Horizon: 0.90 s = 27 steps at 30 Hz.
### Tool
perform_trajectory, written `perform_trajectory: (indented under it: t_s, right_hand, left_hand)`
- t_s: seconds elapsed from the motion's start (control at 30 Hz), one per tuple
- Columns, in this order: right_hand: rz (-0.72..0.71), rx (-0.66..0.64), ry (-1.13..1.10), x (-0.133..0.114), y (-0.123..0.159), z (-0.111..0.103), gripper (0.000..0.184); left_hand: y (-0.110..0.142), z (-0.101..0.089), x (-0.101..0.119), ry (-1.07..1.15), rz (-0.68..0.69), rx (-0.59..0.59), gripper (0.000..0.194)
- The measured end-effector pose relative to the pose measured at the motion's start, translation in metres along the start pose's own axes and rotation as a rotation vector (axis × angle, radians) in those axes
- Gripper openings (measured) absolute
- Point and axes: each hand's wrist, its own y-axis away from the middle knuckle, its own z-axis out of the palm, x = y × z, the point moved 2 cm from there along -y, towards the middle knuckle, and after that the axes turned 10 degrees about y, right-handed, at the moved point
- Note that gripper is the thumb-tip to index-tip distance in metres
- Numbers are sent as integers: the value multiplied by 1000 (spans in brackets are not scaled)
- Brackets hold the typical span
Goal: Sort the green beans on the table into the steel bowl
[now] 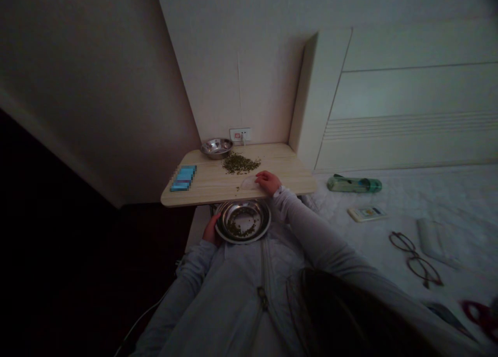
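Note:
My left hand (212, 231) grips the left rim of a shiny steel bowl (266, 223), just below the table's front edge. Small green grains that look like mung beans (238, 229) lie scattered inside that bowl. Over the front of the wooden table, my right hand (268, 182) is closed on a thin, clear, plastic-looking piece (249, 182), whose exact kind I cannot make out. Behind it, a loose heap of the same green grains (240, 163) spreads across the tabletop, with a few stray ones near the clear piece.
A second steel bowl (217, 147) stands at the back of the small table (288, 162), by a wall socket (240, 135). A blue item (183, 178) lies at its left. On the bed are a green bottle (354, 184), a phone (366, 213) and glasses (415, 258).

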Motion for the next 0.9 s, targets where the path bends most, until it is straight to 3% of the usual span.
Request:
perform_trajectory:
  t_s: [0.37, 0.67, 0.9]
  right_hand:
    - [8, 18, 8, -3, 2, -1, 17]
    - [16, 33, 3, -1, 1, 0, 18]
    - [11, 36, 3, -4, 3, -1, 18]
  left_hand:
    - [1, 1, 0, 4, -15, -37, 21]
    - [-1, -2, 0, -18, 15, 31, 21]
    - [0, -1, 1, -14, 12, 10, 23]
